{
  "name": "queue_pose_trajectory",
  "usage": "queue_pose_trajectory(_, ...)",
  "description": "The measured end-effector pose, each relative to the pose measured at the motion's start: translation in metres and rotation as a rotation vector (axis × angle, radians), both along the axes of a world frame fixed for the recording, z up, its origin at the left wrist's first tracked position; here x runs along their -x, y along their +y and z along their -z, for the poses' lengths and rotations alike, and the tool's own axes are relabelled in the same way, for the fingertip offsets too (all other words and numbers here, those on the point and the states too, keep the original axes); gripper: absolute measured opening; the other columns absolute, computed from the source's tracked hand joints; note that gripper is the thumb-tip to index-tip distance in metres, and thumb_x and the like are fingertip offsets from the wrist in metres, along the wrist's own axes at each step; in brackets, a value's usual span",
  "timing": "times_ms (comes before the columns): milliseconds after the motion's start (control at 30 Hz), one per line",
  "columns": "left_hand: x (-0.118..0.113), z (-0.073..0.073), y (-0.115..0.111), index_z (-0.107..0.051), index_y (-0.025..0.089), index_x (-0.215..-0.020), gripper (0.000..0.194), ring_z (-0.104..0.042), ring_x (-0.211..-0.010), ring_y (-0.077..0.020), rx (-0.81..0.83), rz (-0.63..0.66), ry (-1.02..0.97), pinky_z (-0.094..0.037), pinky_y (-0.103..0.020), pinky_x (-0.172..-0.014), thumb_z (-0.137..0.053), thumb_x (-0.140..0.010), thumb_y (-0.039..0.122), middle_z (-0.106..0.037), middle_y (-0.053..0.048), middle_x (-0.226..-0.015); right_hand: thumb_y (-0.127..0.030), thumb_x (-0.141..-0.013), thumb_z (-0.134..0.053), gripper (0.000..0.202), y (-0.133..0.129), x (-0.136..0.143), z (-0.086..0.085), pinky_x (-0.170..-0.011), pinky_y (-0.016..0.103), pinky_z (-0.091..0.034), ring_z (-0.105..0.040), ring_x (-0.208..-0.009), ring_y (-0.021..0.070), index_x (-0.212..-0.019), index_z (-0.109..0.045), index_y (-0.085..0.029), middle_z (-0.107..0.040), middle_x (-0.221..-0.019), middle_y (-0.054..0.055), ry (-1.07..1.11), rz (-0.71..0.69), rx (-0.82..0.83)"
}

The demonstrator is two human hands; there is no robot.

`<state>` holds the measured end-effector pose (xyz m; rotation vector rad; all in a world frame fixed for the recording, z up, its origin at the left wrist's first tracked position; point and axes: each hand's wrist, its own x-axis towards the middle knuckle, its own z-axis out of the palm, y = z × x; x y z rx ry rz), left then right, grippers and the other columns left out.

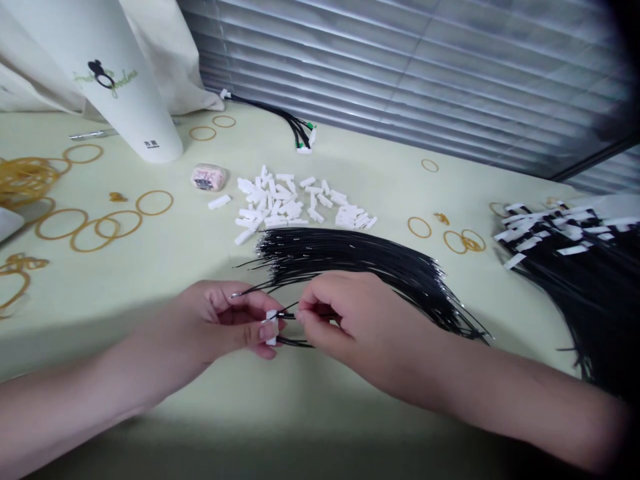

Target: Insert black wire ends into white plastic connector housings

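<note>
Between the thumb and fingers of my left hand (235,323) is a small white connector housing (271,327), with black wires running out of its right side. My right hand (345,317) pinches a thin black wire (287,315) just right of the housing; its tip is close to the housing, and I cannot tell whether it sits inside. Behind both hands lies a curved bundle of loose black wires (345,250) with metal terminals at the ends. Farther back is a pile of white connector housings (275,197).
Finished-looking black wires with white connectors (565,247) are heaped at the right. Yellow rubber bands (107,230) lie scattered at the left. A white bottle (135,100), a small pink wrapped item (209,177) and a wire harness (270,110) stand or lie toward the blinds (400,73).
</note>
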<state>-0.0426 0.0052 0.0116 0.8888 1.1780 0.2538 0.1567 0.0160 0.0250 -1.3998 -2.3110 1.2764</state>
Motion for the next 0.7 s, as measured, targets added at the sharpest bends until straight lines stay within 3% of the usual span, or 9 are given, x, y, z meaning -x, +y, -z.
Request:
queue_pose_trajectory(300, 0.001, 0.0, 0.001, -0.07, 0.019, -0.081, 0.011, -0.061, -0.066, -0.0092, -0.049, 0.072, 0.025, -0.046, -0.017, -0.066, -0.064, -0.077, 0.026, -0.069, 0.002, -0.069, -0.017, -0.084, -0.046, 0.019, -0.005, 0.007, 0.007, -0.055, 0.023, -0.029, -0.04, -0.059, 0.0079, -0.066, -0.051, -0.015, -0.051, -0.065, -0.002, 0.06, -0.051, -0.117)
queue_pose_trajectory(500, -0.003, 0.002, 0.002, -0.07, 0.018, -0.077, 0.01, -0.061, -0.062, -0.0097, -0.023, 0.006, 0.009, -0.047, -0.017, -0.064, -0.068, -0.072, 0.026, -0.067, 0.002, -0.064, -0.025, -0.087, -0.048, 0.012, 0.0, -0.003, 0.005, -0.067, 0.024, -0.036, -0.047, -0.078, 0.0113, -0.091, -0.054, -0.015, -0.054, -0.089, 0.001, 0.067, -0.032, -0.161)
queue_pose_trajectory(567, -0.002, 0.002, 0.001, -0.07, 0.019, -0.076, 0.008, -0.061, -0.061, -0.0091, -0.005, -0.024, 0.0, -0.047, -0.016, -0.063, -0.069, -0.07, 0.025, -0.066, 0.003, -0.063, -0.021, -0.088, -0.046, 0.013, 0.003, -0.003, 0.007, -0.074, 0.025, -0.037, -0.046, -0.086, 0.0123, -0.095, -0.055, -0.014, -0.053, -0.097, 0.004, 0.063, -0.097, -0.198)
queue_pose_trajectory(633, -0.001, 0.003, -0.001, -0.07, 0.019, -0.076, 0.008, -0.061, -0.06, -0.0083, 0.003, -0.039, -0.006, -0.047, -0.015, -0.062, -0.07, -0.07, 0.024, -0.065, 0.003, -0.062, -0.018, -0.09, -0.042, 0.016, 0.006, -0.003, 0.01, -0.077, 0.025, -0.036, -0.046, -0.086, 0.0126, -0.089, -0.057, -0.013, -0.054, -0.094, 0.004, 0.062, -0.207, -0.223)
queue_pose_trajectory(700, 0.0, 0.004, -0.001, -0.069, 0.019, -0.077, 0.009, -0.062, -0.061, -0.009, 0.006, -0.052, -0.016, -0.048, -0.016, -0.062, -0.07, -0.07, 0.024, -0.066, 0.002, -0.065, -0.019, -0.092, -0.039, 0.019, 0.007, -0.003, 0.009, -0.075, 0.026, -0.036, -0.046, -0.084, 0.0125, -0.084, -0.056, -0.014, -0.055, -0.089, 0.003, 0.06, -0.223, -0.234)
